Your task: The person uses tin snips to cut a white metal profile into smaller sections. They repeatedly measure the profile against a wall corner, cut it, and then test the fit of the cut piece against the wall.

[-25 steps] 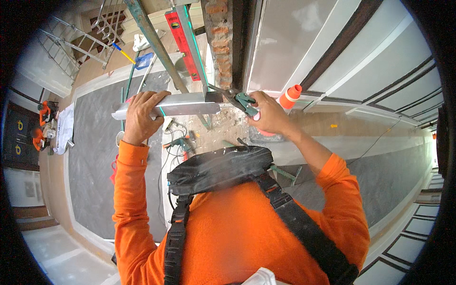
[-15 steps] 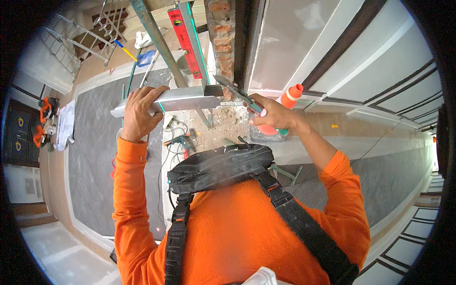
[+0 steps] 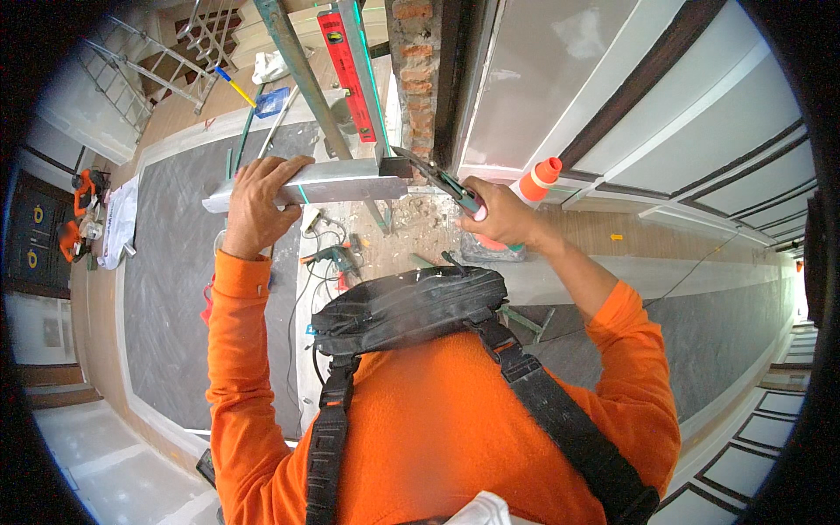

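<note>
My left hand point(image 3: 260, 199) grips a silver metal channel point(image 3: 346, 188) near its left end, fingers over the top. The channel lies across in front of me; its right end meets an upright metal stud point(image 3: 372, 79) beside the brick edge. In my right hand point(image 3: 503, 213) is a hand tool with long dark jaws point(image 3: 433, 175), snips or pliers. Its tip is at the channel's right end; whether it bites the metal I cannot tell. A red spirit level point(image 3: 347, 79) stands along the stud, and a green laser line runs down beside it.
A worn metal pole point(image 3: 302, 74) rises left of the level. Below the channel are a drill point(image 3: 337, 258) with cables and rubble point(image 3: 416, 219) on the floor. An orange cone point(image 3: 536, 179) stands right of my right hand. A ladder point(image 3: 149, 74) is at the far left.
My right hand has shifted slightly, and the tool's tip has come down closer to the channel's right end. My left hand keeps its hold on the channel.
</note>
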The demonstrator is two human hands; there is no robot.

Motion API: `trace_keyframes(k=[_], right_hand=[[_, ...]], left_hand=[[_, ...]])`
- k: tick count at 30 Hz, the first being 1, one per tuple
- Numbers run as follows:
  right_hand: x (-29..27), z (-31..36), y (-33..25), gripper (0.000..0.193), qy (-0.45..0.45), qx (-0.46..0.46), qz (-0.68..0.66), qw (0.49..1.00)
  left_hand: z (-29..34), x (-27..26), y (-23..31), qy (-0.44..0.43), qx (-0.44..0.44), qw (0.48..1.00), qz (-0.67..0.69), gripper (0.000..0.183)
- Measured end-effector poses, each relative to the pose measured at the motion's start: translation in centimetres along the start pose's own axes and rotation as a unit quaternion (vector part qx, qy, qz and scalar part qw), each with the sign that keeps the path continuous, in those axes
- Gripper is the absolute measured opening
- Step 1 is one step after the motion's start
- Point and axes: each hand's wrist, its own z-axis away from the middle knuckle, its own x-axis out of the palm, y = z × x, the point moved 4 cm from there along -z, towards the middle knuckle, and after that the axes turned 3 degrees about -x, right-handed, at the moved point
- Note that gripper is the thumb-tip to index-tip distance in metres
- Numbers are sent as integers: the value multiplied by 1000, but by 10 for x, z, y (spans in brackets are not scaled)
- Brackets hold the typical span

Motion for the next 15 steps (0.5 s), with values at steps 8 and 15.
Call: trace_keyframes(k=[8,15], right_hand=[[23,-9,4,44,32,15,-115,993],[1,-9,7,69,265,-87,38,960]], left_hand=[[15,29,-16,-109,-133,924,340,57],[42,70,-33,-215,-256,731,595,50]])
